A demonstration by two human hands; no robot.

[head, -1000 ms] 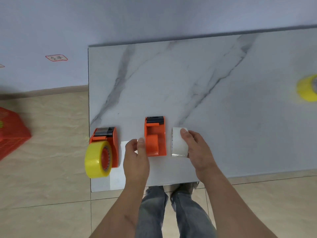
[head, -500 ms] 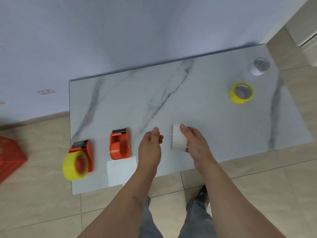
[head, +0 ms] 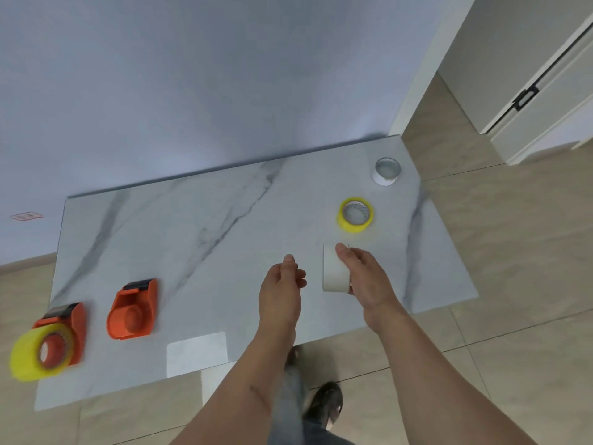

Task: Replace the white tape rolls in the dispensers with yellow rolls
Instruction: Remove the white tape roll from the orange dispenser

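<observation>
Head view, from the largest thing down: the marble table (head: 224, 226) fills the middle of the frame. At about 8 o'clock, by its near-left corner, stands an orange dispenser (head: 69, 329) already loaded with a yellow roll (head: 29, 358). Just to its right, nearer 9 o'clock, a second dispenser (head: 133, 311) shows a bare hub, with no roll on it.

At about 4 o'clock from centre the right hand (head: 362, 281) holds a white roll (head: 333, 271), thumb over the top and fingers curled behind it, above the tabletop. The left hand (head: 282, 284) hovers just beside it with loosely curled fingers, holding nothing.

At 2 o'clock from the held roll lies a loose yellow roll (head: 355, 215), flat on its side. Further out along the same line, near the far-right corner, stands another white roll (head: 386, 171).

Judged risks: the held roll is on edge, so if put down that way it could run off the near edge. Setting it down close to the loose yellow roll could also nudge that one toward the right edge.
</observation>
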